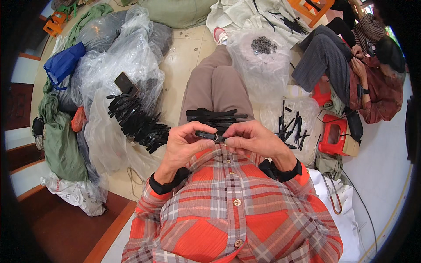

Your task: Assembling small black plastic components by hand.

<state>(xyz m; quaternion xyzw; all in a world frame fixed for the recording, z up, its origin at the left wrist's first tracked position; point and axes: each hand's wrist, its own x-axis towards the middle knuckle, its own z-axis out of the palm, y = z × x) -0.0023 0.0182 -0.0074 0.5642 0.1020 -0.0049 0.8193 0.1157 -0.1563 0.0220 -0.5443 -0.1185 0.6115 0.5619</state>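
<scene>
In front of my chest, my left hand [186, 143] pinches a short black strap [206, 135] between thumb and fingers. A small shiny ring-like part [216, 137] shows at the strap's right end. My right hand [252, 138] is closed on that same end, thumb against forefinger; its fingertips partly hide what they grip. Just beyond my hands, a bundle of black straps [215, 115] lies across my lap. A large heap of similar black strips [136, 118] rests on plastic sheeting to the left. More loose black pieces [291, 127] lie on plastic to the right.
Small dark metal-looking parts [263, 45] sit on a transparent plastic bag ahead. A phone [126, 83] tops the left heap, near a blue bag [65, 65]. At right are a red-and-beige case [334, 135] and a seated person [372, 79] working with both hands.
</scene>
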